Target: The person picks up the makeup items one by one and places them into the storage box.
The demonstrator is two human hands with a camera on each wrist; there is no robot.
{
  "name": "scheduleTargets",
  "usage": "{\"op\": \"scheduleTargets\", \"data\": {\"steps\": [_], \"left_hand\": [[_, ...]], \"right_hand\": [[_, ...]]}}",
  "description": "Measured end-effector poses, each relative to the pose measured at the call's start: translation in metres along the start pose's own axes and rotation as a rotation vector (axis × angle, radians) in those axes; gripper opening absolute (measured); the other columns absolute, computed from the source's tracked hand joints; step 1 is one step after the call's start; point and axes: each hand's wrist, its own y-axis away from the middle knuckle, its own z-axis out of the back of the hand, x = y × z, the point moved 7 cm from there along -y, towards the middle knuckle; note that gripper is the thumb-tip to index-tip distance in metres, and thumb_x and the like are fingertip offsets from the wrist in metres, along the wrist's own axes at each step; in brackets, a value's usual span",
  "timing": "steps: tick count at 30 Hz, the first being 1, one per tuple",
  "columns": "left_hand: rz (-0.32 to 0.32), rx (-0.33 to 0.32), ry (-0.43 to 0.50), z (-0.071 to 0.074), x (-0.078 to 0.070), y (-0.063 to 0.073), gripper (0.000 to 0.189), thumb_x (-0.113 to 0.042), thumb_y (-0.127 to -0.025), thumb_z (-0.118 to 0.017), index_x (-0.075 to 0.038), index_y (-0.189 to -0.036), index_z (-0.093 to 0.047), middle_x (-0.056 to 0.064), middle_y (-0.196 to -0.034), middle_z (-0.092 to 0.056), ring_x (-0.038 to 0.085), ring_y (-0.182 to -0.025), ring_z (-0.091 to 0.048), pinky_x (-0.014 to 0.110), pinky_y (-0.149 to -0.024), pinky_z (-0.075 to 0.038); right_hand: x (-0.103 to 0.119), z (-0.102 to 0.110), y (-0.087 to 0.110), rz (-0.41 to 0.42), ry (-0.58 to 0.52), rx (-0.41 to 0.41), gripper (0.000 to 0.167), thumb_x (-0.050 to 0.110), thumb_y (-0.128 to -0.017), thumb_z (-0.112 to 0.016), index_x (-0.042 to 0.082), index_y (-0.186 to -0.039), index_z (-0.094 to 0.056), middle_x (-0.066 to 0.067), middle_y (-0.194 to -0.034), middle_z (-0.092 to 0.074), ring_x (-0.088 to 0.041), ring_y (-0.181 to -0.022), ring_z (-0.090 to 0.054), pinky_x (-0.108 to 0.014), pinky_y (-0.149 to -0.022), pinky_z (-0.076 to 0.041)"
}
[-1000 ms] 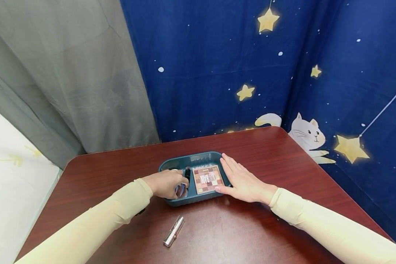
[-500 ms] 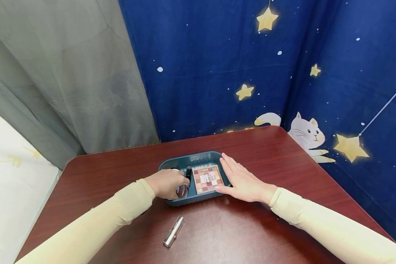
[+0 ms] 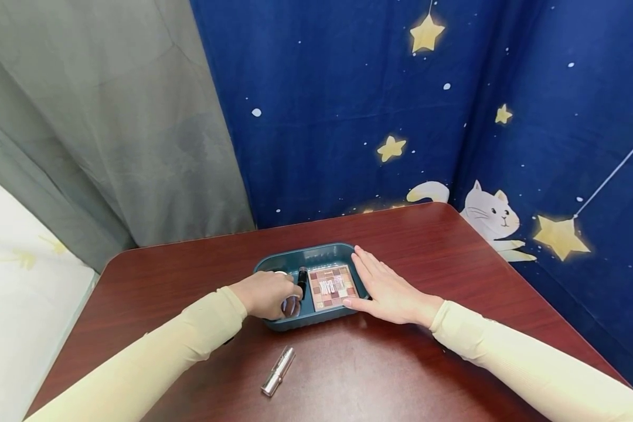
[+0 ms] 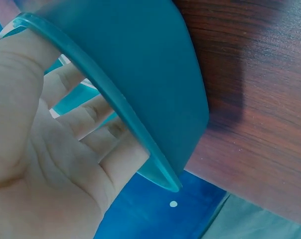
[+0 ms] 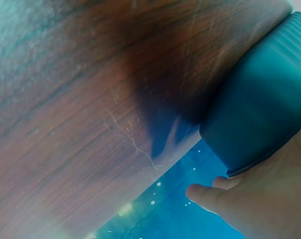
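A dark teal tray point(image 3: 316, 319) stands on the table. My left hand point(image 3: 266, 293) reaches over its left end, fingers curled down round a round, pale-rimmed item point(image 3: 290, 305) that the hand mostly covers. In the left wrist view the fingers point(image 4: 85, 117) pass inside the tray's rim point(image 4: 115, 97). Right by these fingertips lies a black tube point(image 3: 302, 282). An eyeshadow palette point(image 3: 332, 287) with many coloured squares lies in the right part of the tray. My right hand point(image 3: 390, 290) rests along the tray's right end, fingers straight, thumb over the palette's near corner.
A shiny silver lipstick tube point(image 3: 278, 371) lies on the reddish-brown wooden table point(image 3: 401, 375) in front of the tray. Behind the table hang a grey curtain point(image 3: 121, 117) and a blue one point(image 3: 337, 117) with stars and a white cat.
My left hand has shifted very slightly right, and the black tube sits a touch further right beside it. My right hand, the palette and the silver tube stay put.
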Motion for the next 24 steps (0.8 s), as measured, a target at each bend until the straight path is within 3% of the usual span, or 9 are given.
{"op": "scheduleTargets", "data": {"steps": [10,18,24], "left_hand": [[0.020,0.020,0.051,0.004,0.004,0.002,0.034,-0.014,-0.086,-0.077,-0.018,-0.120,-0.073,-0.002,-0.104,-0.067,0.007,-0.090,-0.060,0.027,-0.077,-0.055],[0.052,-0.002,0.019,0.014,0.002,0.008,0.040,-0.018,-0.087,-0.078,-0.020,-0.127,-0.071,0.002,-0.115,-0.066,0.012,-0.088,-0.059,0.028,-0.075,-0.055],[0.042,-0.041,0.032,0.021,-0.005,0.014,0.041,-0.027,-0.087,-0.080,-0.022,-0.127,-0.072,0.002,-0.119,-0.066,0.015,-0.091,-0.061,0.032,-0.079,-0.056]], "right_hand": [[0.000,0.000,0.001,0.007,-0.002,-0.005,0.109,0.083,-0.088,-0.039,0.008,-0.162,-0.011,-0.006,-0.169,-0.002,-0.022,-0.154,-0.005,-0.049,-0.120,-0.019],[0.000,0.000,0.001,0.016,-0.009,-0.012,0.110,0.083,-0.088,-0.039,0.007,-0.162,-0.012,-0.007,-0.169,-0.003,-0.023,-0.154,-0.006,-0.050,-0.119,-0.020],[0.001,0.001,0.001,0.029,-0.002,-0.017,0.109,0.082,-0.089,-0.038,0.006,-0.162,-0.012,-0.008,-0.169,-0.004,-0.023,-0.154,-0.007,-0.050,-0.119,-0.021]]}}
